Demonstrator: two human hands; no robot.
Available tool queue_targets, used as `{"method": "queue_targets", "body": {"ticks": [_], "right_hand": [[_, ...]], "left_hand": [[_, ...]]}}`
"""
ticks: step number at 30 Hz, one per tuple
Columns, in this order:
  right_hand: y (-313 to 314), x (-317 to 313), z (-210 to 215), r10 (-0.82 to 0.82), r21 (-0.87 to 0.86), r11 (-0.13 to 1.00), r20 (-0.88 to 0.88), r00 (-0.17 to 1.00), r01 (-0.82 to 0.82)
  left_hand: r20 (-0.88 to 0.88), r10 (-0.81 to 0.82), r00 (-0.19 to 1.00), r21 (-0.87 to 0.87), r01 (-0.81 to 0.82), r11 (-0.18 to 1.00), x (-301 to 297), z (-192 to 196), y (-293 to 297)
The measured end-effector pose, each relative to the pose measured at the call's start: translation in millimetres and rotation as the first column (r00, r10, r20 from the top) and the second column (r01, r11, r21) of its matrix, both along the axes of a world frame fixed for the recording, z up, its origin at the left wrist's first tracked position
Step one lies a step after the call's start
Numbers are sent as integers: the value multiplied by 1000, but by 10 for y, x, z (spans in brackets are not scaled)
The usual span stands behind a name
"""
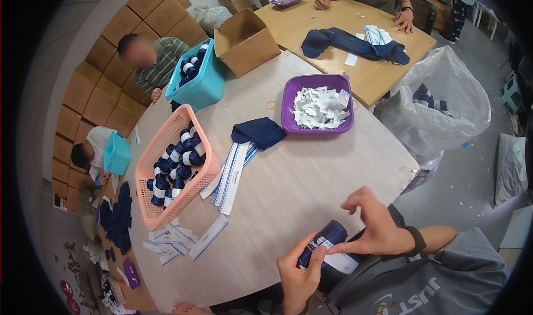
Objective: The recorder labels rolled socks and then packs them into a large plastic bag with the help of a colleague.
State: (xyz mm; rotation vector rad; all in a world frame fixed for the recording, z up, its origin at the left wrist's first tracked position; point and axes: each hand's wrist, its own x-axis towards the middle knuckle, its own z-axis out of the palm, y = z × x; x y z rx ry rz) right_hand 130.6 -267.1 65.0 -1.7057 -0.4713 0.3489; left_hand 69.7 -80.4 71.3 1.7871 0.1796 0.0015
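Note:
Close to my body, my left hand (300, 268) is closed around a rolled navy fabric bundle (334, 233). A white printed paper band (343, 263) is partly around the bundle, its loose end sticking out toward my shirt. My right hand (375, 223) is just right of the roll, with its thumb down at the paper and its other fingers raised and apart. Farther off on the table lies a folded navy cloth (258, 133), beside a fanned stack of white and blue paper strips (232, 176).
A pink basket (208, 177) of banded navy rolls stands left, near loose paper strips (169, 242). Beyond are a teal bin (208, 87), a cardboard box (250, 51) and a purple tub (287, 101) of paper slips. Several people sit around; a plastic bag (461, 104) stands right.

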Motion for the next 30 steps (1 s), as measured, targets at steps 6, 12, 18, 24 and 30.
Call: {"method": "queue_targets", "body": {"ticks": [6, 12, 18, 24, 30], "right_hand": [[5, -109, -74, -31, 27, 999, 75, 997, 29], [102, -301, -213, 38, 442, 886, -367, 929, 138], [8, -245, -310, 288, 606, 784, -549, 785, 136], [-52, -9, -258, 396, 543, 836, -487, 778, -86], [-83, 227, -34, 443, 286, 870, -92, 892, -403]], "left_hand": [[377, 11, 926, 348, -153, 925, 27, 15, -152], [600, -66, 798, 509, -316, 801, 17, -43, -280], [584, -140, 800, 529, -244, 813, -81, -29, -260], [475, 4, 880, 418, -229, 879, -177, 129, -303], [400, -36, 916, 186, -43, 982, -115, 47, -154]]}}
